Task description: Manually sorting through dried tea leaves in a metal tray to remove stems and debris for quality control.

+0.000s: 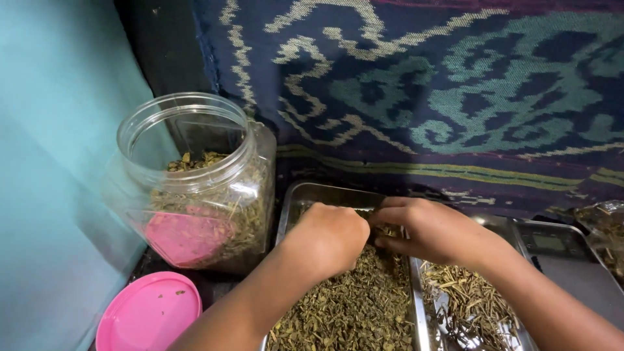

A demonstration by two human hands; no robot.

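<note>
While both grips pinch dried leaf fragments [354,305], left hand [330,237] and right hand [430,229] meet over the rectangular steel tray [305,195]; a clear plastic jar [195,182] stands left.

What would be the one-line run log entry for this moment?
left hand: in dried green-brown leaves | right hand: same | rectangular metal tray | open clear plastic jar

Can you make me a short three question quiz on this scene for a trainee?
1. True or false: the clear jar has its lid on.
2. Which sits beside the jar's base: A pink lid, B spoon, C cup?
3. What fills the metal tray under the left hand and right hand?

Key: 1 false; 2 A; 3 dried herb bits.
</note>
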